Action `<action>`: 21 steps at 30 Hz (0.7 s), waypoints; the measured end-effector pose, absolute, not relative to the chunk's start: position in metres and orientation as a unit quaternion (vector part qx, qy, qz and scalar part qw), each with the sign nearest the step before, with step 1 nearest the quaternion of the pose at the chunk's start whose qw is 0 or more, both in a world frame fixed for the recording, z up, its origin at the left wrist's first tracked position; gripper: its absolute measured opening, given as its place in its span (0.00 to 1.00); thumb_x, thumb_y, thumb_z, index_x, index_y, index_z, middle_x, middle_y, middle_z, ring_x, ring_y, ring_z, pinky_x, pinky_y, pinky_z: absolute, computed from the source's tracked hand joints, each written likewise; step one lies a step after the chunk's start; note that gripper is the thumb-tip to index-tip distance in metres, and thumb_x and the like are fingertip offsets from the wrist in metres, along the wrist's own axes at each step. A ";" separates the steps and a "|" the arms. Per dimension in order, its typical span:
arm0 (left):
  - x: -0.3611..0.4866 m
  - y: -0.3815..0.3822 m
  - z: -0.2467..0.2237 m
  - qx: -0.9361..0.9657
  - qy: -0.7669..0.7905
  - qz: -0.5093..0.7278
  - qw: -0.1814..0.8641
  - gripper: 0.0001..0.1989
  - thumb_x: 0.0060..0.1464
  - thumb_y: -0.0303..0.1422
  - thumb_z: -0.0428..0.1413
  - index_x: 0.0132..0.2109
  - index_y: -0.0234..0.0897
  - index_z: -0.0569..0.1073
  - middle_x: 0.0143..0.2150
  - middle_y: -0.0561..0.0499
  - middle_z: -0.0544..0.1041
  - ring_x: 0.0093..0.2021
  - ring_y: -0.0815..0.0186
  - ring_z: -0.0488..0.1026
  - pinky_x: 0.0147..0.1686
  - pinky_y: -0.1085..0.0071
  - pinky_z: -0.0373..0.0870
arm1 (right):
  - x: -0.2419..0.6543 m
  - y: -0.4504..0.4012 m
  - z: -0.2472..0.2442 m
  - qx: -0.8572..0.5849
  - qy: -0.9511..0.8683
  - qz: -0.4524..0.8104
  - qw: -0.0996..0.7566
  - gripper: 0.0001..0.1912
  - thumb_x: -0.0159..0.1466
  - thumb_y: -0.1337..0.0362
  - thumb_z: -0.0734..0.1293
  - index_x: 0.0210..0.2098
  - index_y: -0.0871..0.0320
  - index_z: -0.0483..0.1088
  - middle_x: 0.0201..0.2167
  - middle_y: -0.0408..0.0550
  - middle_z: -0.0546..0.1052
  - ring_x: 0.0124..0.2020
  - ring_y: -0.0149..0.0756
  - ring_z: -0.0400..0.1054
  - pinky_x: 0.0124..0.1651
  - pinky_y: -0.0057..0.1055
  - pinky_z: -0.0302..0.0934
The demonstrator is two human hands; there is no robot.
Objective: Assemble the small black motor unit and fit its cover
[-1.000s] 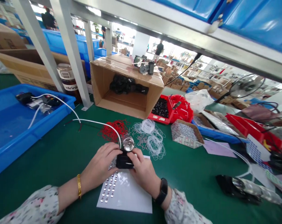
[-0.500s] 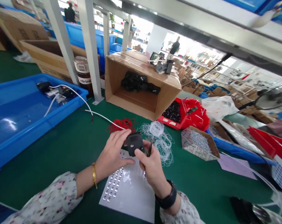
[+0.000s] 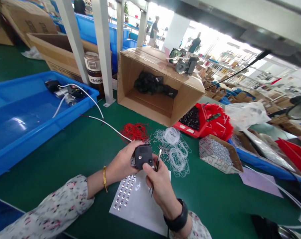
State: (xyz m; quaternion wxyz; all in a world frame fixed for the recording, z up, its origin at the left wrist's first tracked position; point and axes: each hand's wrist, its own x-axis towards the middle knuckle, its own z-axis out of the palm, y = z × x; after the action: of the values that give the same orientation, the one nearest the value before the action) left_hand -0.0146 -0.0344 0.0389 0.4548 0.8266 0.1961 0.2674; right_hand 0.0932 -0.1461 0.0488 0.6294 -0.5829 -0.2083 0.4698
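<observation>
A small black square plastic housing with a round silvery spot on its face is held between both hands above the table. My left hand is closed around its left side, where some inner parts show at the edge. My right hand grips the lower right corner with the thumb on the face, and also holds dark tweezers across the palm. Below the hands lies a white sheet with rows of clear round domes. A white cable runs up to the housing from the left; where it joins is hidden.
Red wires, white wires and loose screws lie just beyond my hands. A cardboard box on its side stands behind. A blue tray is at left; a red bin and a screw-filled carton are at right.
My left hand has closed from outstretched fingers onto the housing's left side. The tweezers in my right hand have shifted slightly. The whole view has moved a little.
</observation>
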 end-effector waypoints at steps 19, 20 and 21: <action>-0.014 -0.035 0.023 0.835 0.188 0.252 0.452 0.32 0.44 0.25 0.60 0.55 0.41 0.57 0.53 0.47 0.65 0.53 0.60 0.65 0.54 0.61 0.64 | 0.095 -0.154 0.030 -0.581 -0.219 0.491 0.611 0.26 0.53 0.51 0.71 0.44 0.60 0.63 0.30 0.41 0.66 0.14 0.16 0.47 0.13 0.19 0.42; -0.013 -0.035 0.022 0.830 0.192 0.250 0.459 0.32 0.43 0.26 0.61 0.55 0.41 0.57 0.53 0.46 0.66 0.53 0.60 0.65 0.53 0.60 0.64 | 0.097 -0.154 0.029 -0.590 -0.231 0.485 0.602 0.25 0.54 0.50 0.70 0.44 0.60 0.63 0.31 0.43 0.67 0.15 0.18 0.50 0.14 0.20 0.45; -0.012 -0.035 0.021 0.825 0.194 0.251 0.468 0.33 0.43 0.26 0.61 0.55 0.41 0.57 0.53 0.46 0.66 0.53 0.59 0.66 0.53 0.60 0.65 | 0.100 -0.155 0.028 -0.608 -0.253 0.469 0.589 0.25 0.55 0.50 0.69 0.44 0.60 0.64 0.32 0.44 0.68 0.17 0.21 0.56 0.16 0.21 0.50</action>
State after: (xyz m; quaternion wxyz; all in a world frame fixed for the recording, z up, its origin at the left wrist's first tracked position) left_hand -0.0122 -0.0348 0.0207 0.4676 0.8249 0.1944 0.2512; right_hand 0.0995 -0.1547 0.0283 0.5889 -0.6076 -0.2530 0.4690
